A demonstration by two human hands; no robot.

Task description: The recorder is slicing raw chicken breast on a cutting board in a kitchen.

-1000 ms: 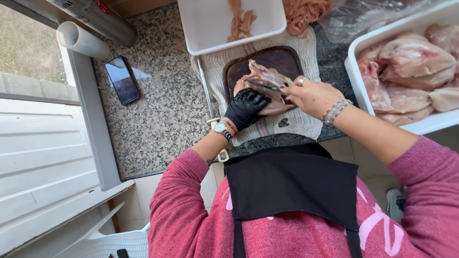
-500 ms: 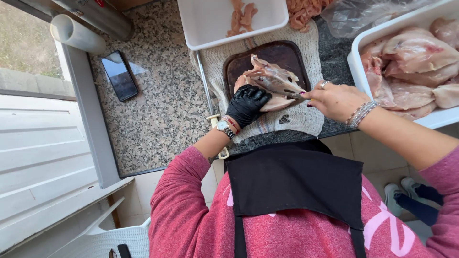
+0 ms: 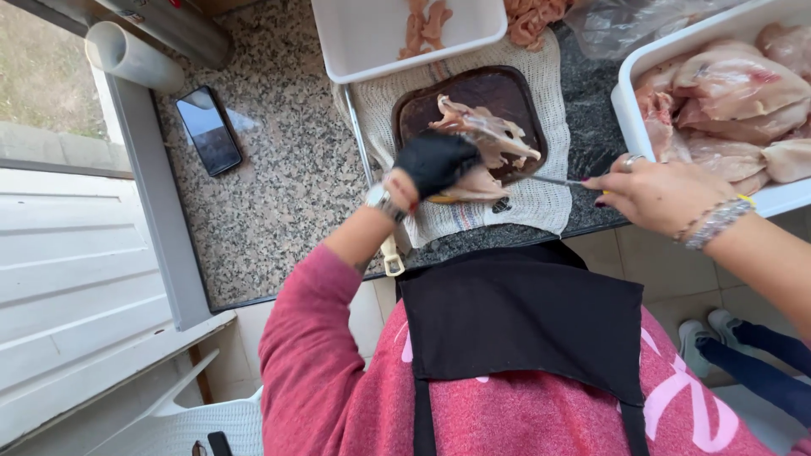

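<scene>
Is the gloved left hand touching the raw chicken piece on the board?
Touching. The head view shows the left hand in its black glove pressed against the chicken piece, overlapping its near edge.

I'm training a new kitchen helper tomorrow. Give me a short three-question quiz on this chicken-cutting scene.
1. True or false: the left hand wears a black glove.
2. What does the right hand hold?
A) a knife
B) a spoon
C) a brush
3. What lies between the dark cutting board and the granite counter?

Key
1. True; it presses on the raw chicken piece.
2. A.
3. A woven cloth.
</scene>
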